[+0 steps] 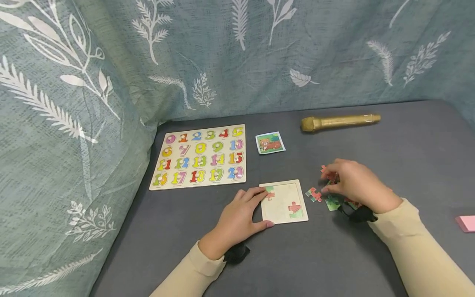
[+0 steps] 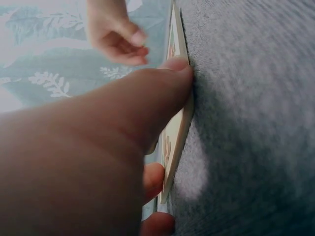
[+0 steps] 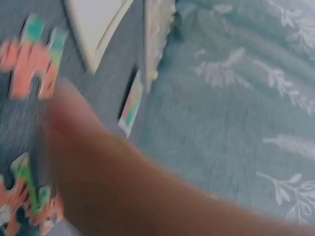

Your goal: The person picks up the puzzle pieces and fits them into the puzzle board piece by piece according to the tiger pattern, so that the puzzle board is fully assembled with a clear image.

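Note:
A square wooden puzzle board (image 1: 280,206) lies on the dark table with two pieces in it, one at its upper left and one at its lower right. My left hand (image 1: 239,212) grips the board's left side, thumb at the near edge and fingertips on the upper left corner. To the right of the board, my right hand (image 1: 354,181) is over a group of loose red and green jigsaw pieces (image 1: 332,203), thumb and forefinger apart. A separate jigsaw piece (image 3: 32,64) lies beside the thumb in the right wrist view. The hand partly covers the other pieces.
A wooden number puzzle (image 1: 198,159) lies at the back left. Right of it is a small picture card (image 1: 271,143) with an animal. A gold microphone (image 1: 340,122) lies near the back edge, and a pink block (image 1: 466,223) sits at the far right. Patterned curtains hang behind and left.

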A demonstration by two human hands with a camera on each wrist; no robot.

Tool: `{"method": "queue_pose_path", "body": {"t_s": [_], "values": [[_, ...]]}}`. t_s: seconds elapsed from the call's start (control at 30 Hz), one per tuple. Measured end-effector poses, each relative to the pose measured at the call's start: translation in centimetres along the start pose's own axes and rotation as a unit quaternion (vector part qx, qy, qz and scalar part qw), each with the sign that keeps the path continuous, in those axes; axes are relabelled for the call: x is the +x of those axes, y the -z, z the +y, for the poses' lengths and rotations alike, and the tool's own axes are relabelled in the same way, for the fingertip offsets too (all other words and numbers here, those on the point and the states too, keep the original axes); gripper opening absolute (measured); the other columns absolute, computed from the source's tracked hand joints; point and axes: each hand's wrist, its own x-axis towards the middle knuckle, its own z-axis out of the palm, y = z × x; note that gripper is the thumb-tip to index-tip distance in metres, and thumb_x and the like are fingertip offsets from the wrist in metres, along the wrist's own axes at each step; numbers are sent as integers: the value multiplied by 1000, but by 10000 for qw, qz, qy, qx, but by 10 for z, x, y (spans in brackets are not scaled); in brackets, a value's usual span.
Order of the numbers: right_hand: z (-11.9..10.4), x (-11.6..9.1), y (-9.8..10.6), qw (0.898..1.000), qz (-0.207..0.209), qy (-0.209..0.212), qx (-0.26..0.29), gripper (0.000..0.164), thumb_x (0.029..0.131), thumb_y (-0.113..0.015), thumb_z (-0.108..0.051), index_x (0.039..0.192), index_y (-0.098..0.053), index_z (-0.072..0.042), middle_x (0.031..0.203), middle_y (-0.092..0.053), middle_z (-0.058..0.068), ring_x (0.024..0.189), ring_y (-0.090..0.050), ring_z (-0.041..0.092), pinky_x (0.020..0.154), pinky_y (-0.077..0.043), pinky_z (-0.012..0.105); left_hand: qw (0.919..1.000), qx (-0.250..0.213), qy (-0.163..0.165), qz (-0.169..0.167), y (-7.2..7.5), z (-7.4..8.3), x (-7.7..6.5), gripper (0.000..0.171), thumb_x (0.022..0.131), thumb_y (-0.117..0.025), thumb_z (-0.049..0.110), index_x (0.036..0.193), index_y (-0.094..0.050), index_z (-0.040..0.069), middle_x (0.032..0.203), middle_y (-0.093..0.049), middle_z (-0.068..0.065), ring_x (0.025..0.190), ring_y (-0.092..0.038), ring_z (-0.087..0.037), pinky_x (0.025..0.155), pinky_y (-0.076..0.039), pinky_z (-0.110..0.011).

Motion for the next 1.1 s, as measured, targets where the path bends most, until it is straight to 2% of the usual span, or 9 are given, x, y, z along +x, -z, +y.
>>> {"method": "queue_pose_path", "body": {"t_s": [0.07,0.17,0.3,0.43,0.57,0.7,0.8,0.97,1.1], "values": [[6,-1,-2,9994,-307,6,-124,29,75,-97,-25,94,-78,-14,87,-59,-2,78,-56,17,70,-49,39,10000,-21,65,-6,-2,1,2,82,87,-84,52,154,-55,12,158,-45,-4,121,-50,-22,84,-55,-38],[7,3,-11,9983,-521,198,-143,29,75,-97,-27,89,-75,-16,91,-62,1,102,-64,35,83,-52,47,9997,-82,219,-4,-2,1,2,84,86,-86,52,154,-55,13,159,-42,-9,125,-51,-26,87,-55,-42],[3,7,-21,9979,-530,379,-2,27,76,-96,-18,77,-69,-18,91,-68,0,133,-51,54,105,-45,58,9994,-159,320,-22,-2,0,1,86,85,-87,50,154,-54,13,159,-42,-13,130,-51,-29,92,-54,-46],[1,9,-23,9965,-627,451,319,30,78,-94,-11,75,-65,-18,84,-68,-9,107,-69,34,98,-50,49,9993,-136,335,-39,-2,1,1,87,85,-87,50,155,-53,13,159,-42,-13,132,-50,-29,93,-54,-46],[1,8,-21,9943,-727,364,693,31,80,-92,-7,86,-62,-15,79,-62,-10,72,-56,9,70,-46,32,9996,-114,274,-33,-2,1,4,87,85,-87,50,155,-53,13,158,-42,-13,129,-50,-28,92,-54,-45],[1,6,-20,9879,-974,614,1040,24,88,-82,1,101,-66,-12,78,-55,-8,71,-50,7,66,-45,28,9997,-65,239,-30,-2,1,4,87,84,-87,50,155,-53,12,158,-42,-13,124,-52,-27,89,-54,-44],[-2,6,-20,9859,-991,720,1143,16,94,-77,-1,101,-69,-13,78,-54,-9,70,-48,7,66,-43,27,9997,-26,245,-36,-3,1,4,87,85,-87,51,155,-54,12,158,-42,-13,120,-52,-25,87,-54,-43],[-12,8,-23,9818,-611,312,1770,14,97,-76,-6,104,-64,-10,76,-55,-5,66,-45,11,63,-39,28,9997,7,236,-42,-3,0,4,86,85,-85,52,155,-53,13,158,-42,-12,119,-52,-25,86,-54,-42],[-21,8,-33,9760,-309,236,2141,16,95,-76,-2,103,-65,-10,82,-66,-5,71,-58,11,67,-47,29,9998,31,197,-37,-4,0,4,86,86,-85,53,155,-53,13,158,-42,-12,120,-52,-25,86,-54,-42]]}}
